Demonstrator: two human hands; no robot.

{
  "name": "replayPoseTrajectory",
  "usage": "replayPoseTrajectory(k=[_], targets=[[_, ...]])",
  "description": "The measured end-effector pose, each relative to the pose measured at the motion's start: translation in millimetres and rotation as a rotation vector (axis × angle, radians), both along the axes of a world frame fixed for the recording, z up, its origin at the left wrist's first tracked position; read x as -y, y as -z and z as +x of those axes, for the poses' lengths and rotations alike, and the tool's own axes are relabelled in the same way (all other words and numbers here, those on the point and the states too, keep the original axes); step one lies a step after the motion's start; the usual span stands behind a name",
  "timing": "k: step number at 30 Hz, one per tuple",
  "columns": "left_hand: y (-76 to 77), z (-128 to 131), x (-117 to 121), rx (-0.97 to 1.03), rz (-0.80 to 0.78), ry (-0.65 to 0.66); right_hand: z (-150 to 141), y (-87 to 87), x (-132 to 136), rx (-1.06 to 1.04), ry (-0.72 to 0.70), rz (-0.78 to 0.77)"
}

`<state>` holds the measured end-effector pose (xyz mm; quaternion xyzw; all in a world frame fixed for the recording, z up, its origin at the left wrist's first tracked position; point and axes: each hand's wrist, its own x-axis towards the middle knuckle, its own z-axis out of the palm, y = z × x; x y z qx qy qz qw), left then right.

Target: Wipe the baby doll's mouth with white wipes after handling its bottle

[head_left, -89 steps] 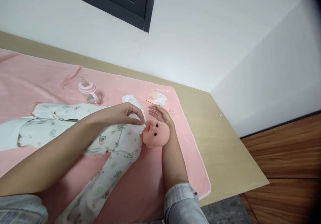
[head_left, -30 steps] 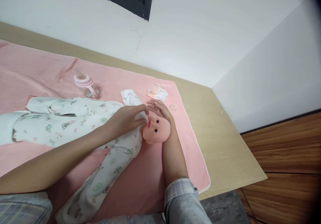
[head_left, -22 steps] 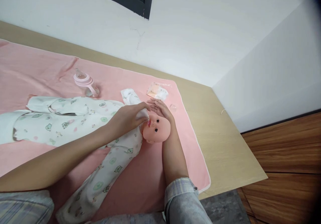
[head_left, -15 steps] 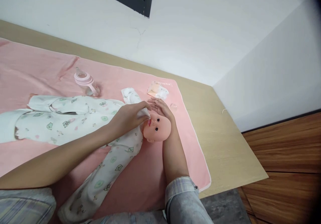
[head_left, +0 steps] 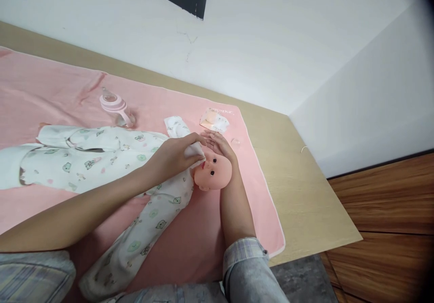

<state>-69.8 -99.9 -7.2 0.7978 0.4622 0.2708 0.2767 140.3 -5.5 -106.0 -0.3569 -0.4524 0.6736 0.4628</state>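
A baby doll (head_left: 217, 176) in a white patterned suit lies on its back on a pink blanket (head_left: 190, 244), its bald head to the right. My left hand (head_left: 176, 153) is closed on a folded white wipe (head_left: 194, 149), pressed near the corner of the doll's mouth. Along the far side of the head rests my right hand (head_left: 219, 144), palm turned toward the cheek and fingers stretched out. Part of that hand and its wrist is hidden behind the head. Whether it bears the head's weight I cannot tell.
A pink-topped baby bottle (head_left: 117, 108) lies on the blanket beyond the doll's body. Past my right fingers are a printed packet (head_left: 214, 120) and a small clear cap (head_left: 235, 142). The wooden tabletop (head_left: 291, 185) ends at the right, with a white wall behind.
My left hand has shifted slightly at the doll's mouth, and more of the wipe shows now. My right hand stays beside the head. The view has tilted a little.
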Motion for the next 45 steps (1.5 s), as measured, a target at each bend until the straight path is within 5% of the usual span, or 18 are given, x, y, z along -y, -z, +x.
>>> replayPoseTrajectory(k=[11,19,45], targets=[[0.4,4,5,0.032,0.024,0.076,1,3.3,-4,0.0,0.003,-0.026],[5.3,5,3,0.043,0.011,0.021,0,-8.4,7,0.057,0.026,0.004],[2.1,-4,-7,0.027,0.004,0.001,0,-5.7,3,0.097,-0.008,0.02]])
